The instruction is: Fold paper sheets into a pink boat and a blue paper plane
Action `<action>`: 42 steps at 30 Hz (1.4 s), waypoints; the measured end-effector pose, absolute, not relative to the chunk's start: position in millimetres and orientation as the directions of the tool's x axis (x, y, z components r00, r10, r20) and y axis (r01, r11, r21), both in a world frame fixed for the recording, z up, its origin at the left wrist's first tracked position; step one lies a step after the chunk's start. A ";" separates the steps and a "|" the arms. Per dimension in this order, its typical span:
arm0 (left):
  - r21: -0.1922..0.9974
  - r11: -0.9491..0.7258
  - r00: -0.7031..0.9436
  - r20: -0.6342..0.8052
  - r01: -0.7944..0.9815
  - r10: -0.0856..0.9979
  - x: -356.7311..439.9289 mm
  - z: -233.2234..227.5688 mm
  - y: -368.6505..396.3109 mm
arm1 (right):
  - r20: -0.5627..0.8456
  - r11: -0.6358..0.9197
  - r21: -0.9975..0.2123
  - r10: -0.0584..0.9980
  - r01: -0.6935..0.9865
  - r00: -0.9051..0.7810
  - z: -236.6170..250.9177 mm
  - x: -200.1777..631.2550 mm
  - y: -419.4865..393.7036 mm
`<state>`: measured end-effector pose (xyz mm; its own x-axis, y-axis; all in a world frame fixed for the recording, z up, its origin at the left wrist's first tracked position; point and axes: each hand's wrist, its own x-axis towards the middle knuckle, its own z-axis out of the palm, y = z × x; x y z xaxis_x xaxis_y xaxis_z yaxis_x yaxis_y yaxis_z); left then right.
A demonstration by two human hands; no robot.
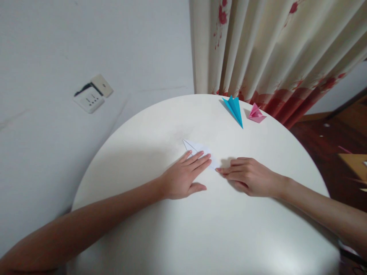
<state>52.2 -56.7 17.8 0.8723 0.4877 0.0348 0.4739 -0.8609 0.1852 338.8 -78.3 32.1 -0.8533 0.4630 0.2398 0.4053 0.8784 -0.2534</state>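
White folded paper (197,147) mid-table (143,152), long axis running from far-left tip toward near-right corner, pinned under flat, spread left hand (185,176); right hand (248,176), fingers together, pressing that near corner, both equally close.

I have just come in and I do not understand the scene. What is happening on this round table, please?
A person is working a folded white paper on a round white table. The left hand lies flat on the paper and presses it down, while the right hand touches its near corner with the fingertips. A blue folded paper and a pink folded paper rest at the far edge of the table, near the curtain.
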 end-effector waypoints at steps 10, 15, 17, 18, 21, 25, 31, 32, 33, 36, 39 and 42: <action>0.343 -0.796 0.824 0.098 0.498 0.558 42.2 11.0 -38.8 | 0.245 0.874 -0.274 0.467 0.402 -0.849 32.8 338.1 -79.1; 0.479 -0.685 0.702 0.182 0.548 0.689 47.4 11.1 -8.2 | 0.237 0.869 -0.275 0.475 0.410 -0.847 32.9 338.3 -79.1; 0.465 -0.695 0.731 0.136 0.549 0.669 51.1 15.3 0.8 | 0.237 0.869 -0.274 0.477 0.412 -0.847 32.1 338.7 -78.9; 0.459 -0.699 0.744 0.114 0.548 0.658 52.8 17.9 3.9 | 0.241 0.870 -0.272 0.474 0.410 -0.847 31.5 339.0 -78.8; 0.452 -0.716 0.772 0.087 0.533 0.630 56.9 23.9 8.8 | 0.257 0.878 -0.258 0.464 0.402 -0.848 29.4 339.9 -78.3; 0.462 -0.720 0.778 0.097 0.518 0.621 59.4 24.7 10.0 | 0.253 0.881 -0.245 0.461 0.405 -0.850 28.6 340.4 -78.1; 0.473 -0.692 0.757 0.076 0.545 0.649 64.0 22.8 12.2 | 0.242 0.883 -0.235 0.457 0.405 -0.856 29.5 339.5 -77.9; 0.472 -0.683 0.752 0.063 0.557 0.657 64.9 22.9 12.6 | 0.248 0.884 -0.238 0.456 0.403 -0.855 29.5 339.4 -77.8; 0.471 -0.677 0.748 0.053 0.565 0.661 65.7 23.0 12.9 | 0.251 0.884 -0.240 0.456 0.401 -0.854 29.5 339.3 -77.8; 0.468 -0.676 0.748 0.049 0.569 0.662 66.3 23.5 12.6 | 0.253 0.882 -0.240 0.459 0.405 -0.852 29.6 339.5 -77.9; 0.463 -0.699 0.763 0.073 0.545 0.642 64.0 23.5 11.5 | 0.245 0.884 -0.231 0.458 0.407 -0.855 29.8 339.9 -78.1; 0.469 -0.738 0.801 0.102 0.485 0.591 59.6 21.6 12.1 | 0.235 0.882 -0.224 0.462 0.415 -0.855 29.8 340.2 -78.2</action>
